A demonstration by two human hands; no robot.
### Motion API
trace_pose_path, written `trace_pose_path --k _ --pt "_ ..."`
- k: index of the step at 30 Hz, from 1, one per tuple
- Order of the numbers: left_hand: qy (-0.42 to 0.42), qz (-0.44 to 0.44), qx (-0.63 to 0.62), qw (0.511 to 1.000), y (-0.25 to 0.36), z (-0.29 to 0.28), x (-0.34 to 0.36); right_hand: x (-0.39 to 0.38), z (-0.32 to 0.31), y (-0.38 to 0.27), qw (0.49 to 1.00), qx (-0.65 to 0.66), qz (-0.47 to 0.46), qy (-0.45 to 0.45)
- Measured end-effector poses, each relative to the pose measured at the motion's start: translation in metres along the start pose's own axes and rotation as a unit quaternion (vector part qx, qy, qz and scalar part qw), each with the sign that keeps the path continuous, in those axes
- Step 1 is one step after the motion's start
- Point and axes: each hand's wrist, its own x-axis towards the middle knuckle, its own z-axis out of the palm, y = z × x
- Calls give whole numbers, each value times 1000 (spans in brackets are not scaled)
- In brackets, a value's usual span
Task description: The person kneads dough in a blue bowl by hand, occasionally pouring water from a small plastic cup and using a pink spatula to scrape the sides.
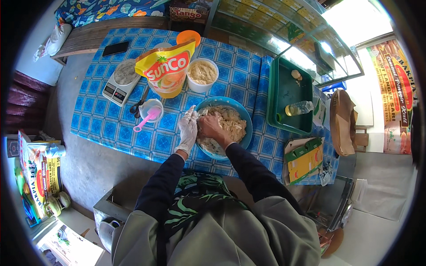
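A wide blue bowl (249,128) holds a pale, crumbly dough mixture (233,125) with whitish patches. My left hand (187,129), in a thin whitish glove, is closed at the bowl's left rim, its fingers bunched together over the edge. My right hand (212,127) looks bare and reaches into the bowl's left side. Its fingers are bent into the dough and partly hidden. To the left of the bowl is a small white cup (159,116) with a pink spoon (146,119) resting in it.
Behind the bowl stand a white tub (203,85) of pale crumbs and a yellow-topped oil pouch (167,71). Left are scissors (136,106) and a scale (116,94) bearing a powder-filled container. Right, a green tray (276,95) holds a bottle (299,108); a cardboard box (305,162) lies nearer.
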Motion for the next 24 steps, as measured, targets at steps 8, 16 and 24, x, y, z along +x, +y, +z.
trace_pose_path --k 8,16,24 --pt "8 -81 -152 985 4 -3 -2 -40 -44 4 990 -73 -111 -38" --pt "10 -99 -181 978 4 -4 -6 -109 -73 80 977 -87 -194 -17" --pt "15 0 6 1000 4 8 -10 -58 -30 50 994 -47 -87 46"
